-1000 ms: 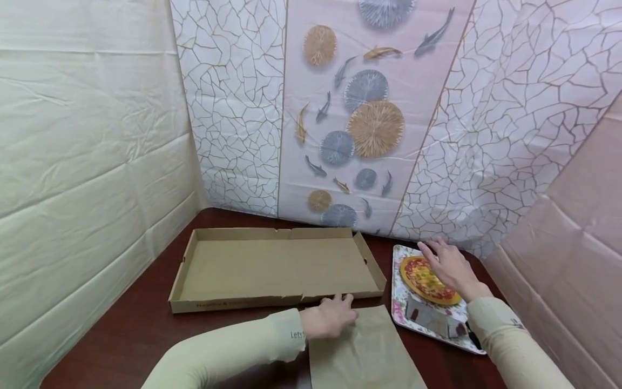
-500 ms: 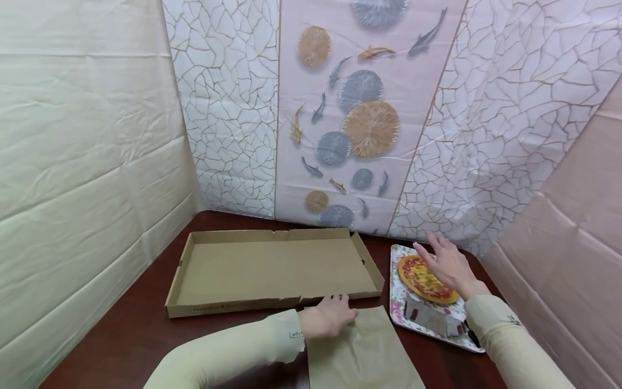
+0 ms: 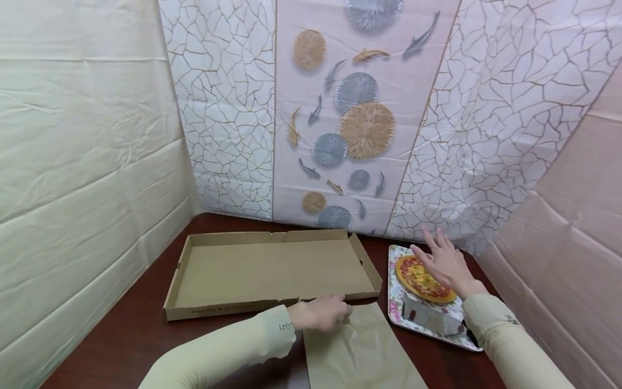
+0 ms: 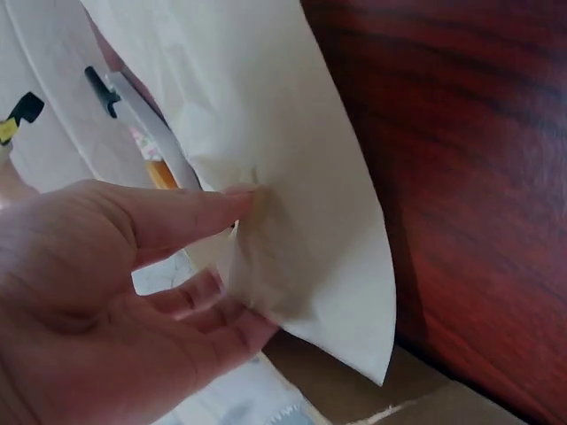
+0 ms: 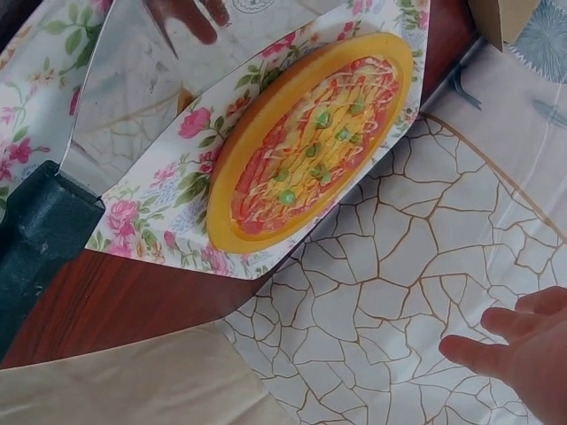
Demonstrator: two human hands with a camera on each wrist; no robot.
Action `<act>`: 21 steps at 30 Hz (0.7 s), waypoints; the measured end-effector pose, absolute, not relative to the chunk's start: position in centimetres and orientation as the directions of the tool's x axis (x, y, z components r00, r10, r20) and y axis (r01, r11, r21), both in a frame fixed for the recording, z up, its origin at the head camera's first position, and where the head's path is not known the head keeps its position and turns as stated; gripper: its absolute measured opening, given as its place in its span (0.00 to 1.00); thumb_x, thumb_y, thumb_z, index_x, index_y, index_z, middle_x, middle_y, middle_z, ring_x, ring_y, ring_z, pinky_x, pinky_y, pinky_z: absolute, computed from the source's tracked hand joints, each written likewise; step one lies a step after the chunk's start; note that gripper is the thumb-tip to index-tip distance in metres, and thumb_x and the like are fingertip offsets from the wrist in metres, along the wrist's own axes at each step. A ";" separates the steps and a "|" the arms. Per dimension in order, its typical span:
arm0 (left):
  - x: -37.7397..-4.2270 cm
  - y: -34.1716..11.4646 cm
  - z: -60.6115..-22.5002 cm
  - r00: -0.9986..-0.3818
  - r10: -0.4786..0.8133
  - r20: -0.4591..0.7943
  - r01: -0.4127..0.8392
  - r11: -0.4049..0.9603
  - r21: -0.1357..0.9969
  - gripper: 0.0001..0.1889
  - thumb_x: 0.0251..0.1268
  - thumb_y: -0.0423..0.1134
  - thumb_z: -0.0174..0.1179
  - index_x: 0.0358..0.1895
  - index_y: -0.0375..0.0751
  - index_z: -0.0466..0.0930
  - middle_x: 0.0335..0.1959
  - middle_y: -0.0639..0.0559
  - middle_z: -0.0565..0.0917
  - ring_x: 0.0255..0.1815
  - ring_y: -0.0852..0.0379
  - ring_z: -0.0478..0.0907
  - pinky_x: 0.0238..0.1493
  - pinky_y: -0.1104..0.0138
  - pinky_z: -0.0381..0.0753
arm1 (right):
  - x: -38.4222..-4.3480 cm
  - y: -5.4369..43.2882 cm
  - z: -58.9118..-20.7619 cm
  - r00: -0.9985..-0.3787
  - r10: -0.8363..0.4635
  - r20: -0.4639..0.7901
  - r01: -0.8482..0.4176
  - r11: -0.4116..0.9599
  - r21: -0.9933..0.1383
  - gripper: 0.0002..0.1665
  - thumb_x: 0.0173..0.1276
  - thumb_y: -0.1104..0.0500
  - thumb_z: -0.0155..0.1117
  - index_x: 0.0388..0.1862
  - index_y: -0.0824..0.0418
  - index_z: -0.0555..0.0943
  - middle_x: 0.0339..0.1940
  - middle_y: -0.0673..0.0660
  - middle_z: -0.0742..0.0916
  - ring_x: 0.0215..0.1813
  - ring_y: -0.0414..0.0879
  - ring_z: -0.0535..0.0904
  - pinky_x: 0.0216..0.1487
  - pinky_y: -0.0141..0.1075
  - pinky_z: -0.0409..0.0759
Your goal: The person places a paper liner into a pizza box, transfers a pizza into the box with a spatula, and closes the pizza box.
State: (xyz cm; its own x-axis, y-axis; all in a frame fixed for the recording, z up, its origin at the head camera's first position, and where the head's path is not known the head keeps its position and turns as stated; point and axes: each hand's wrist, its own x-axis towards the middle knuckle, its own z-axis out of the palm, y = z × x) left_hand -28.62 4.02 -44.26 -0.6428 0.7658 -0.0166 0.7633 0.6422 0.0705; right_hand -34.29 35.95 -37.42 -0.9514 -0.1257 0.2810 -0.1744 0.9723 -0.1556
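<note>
A sheet-like piece of brown paper (image 3: 362,351) lies at the front of the table, wrinkled near its far edge. My left hand (image 3: 322,313) pinches that edge; in the left wrist view the thumb presses one face and the fingers (image 4: 244,336) curl behind. Over the right side of a floral tray (image 3: 396,302) hovers my right hand (image 3: 446,266), fingers spread and holding nothing. Below it on the tray lies a round pizza (image 3: 418,274) with a thick yellow rim. Beside the pizza rests a wide metal spatula (image 3: 431,316), whose dark handle (image 5: 40,243) shows in the right wrist view.
A large shallow cardboard box (image 3: 272,270) stands open behind the left hand, its front wall close to the paper. Dark red wooden tabletop (image 3: 121,329) extends at the left. Patterned cloth (image 3: 228,108) hangs behind the table and pale cloth hangs at both sides.
The head view has shifted slightly. My left hand has moved a little left, with its pinch still on the paper's edge. My right hand's fingers have spread wider above the tray.
</note>
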 end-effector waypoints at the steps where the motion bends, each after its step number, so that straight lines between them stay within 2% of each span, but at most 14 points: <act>1: -28.8 4.0 -44.2 -0.638 0.770 -0.019 0.766 0.637 0.089 0.08 0.56 0.30 0.64 0.36 0.47 0.79 0.30 0.58 0.71 0.29 0.64 0.65 0.29 0.74 0.65 | -34.3 35.9 -37.4 -0.951 -0.127 0.282 -0.176 0.971 -0.159 0.46 0.74 0.33 0.39 0.79 0.55 0.43 0.75 0.78 0.49 0.72 0.78 0.49 0.63 0.72 0.54; 4: -29.1 3.9 -44.0 -0.635 0.771 -0.051 0.759 0.635 0.143 0.12 0.54 0.26 0.63 0.39 0.46 0.80 0.32 0.57 0.74 0.31 0.64 0.65 0.31 0.75 0.65 | -34.2 35.8 -37.4 -0.949 -0.131 0.287 -0.184 0.969 -0.166 0.45 0.74 0.33 0.39 0.79 0.55 0.43 0.75 0.79 0.50 0.71 0.78 0.50 0.62 0.71 0.56; 9: -29.4 3.8 -43.9 -0.622 0.780 -0.067 0.763 0.624 0.169 0.17 0.54 0.24 0.60 0.46 0.46 0.82 0.39 0.55 0.82 0.35 0.64 0.69 0.36 0.76 0.68 | -34.0 35.5 -37.4 -0.946 -0.136 0.294 -0.193 0.966 -0.173 0.45 0.75 0.35 0.39 0.79 0.55 0.42 0.75 0.79 0.50 0.71 0.78 0.52 0.62 0.70 0.58; 18: -29.5 3.9 -43.9 -0.623 0.782 0.012 0.765 0.606 0.218 0.17 0.51 0.20 0.57 0.42 0.42 0.82 0.39 0.53 0.84 0.34 0.63 0.72 0.33 0.78 0.70 | -34.0 35.4 -37.2 -0.937 -0.142 0.320 -0.207 0.962 -0.180 0.43 0.76 0.36 0.39 0.79 0.57 0.45 0.76 0.77 0.52 0.71 0.77 0.53 0.61 0.70 0.59; 21: -29.5 4.0 -43.8 -0.625 0.780 0.020 0.762 0.604 0.233 0.18 0.54 0.20 0.57 0.45 0.42 0.82 0.42 0.53 0.85 0.37 0.64 0.76 0.35 0.78 0.73 | -34.0 35.3 -37.1 -0.935 -0.149 0.323 -0.216 0.959 -0.183 0.43 0.76 0.36 0.39 0.79 0.58 0.45 0.76 0.77 0.52 0.71 0.77 0.53 0.61 0.70 0.59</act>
State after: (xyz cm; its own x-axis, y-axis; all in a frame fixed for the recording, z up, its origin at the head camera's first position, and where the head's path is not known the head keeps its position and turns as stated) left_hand -29.50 3.98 -43.85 -0.6250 0.7804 0.0196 0.7619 0.6044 0.2327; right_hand -33.98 35.33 -37.15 -0.9346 -0.1492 0.3228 -0.2164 0.9590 -0.1832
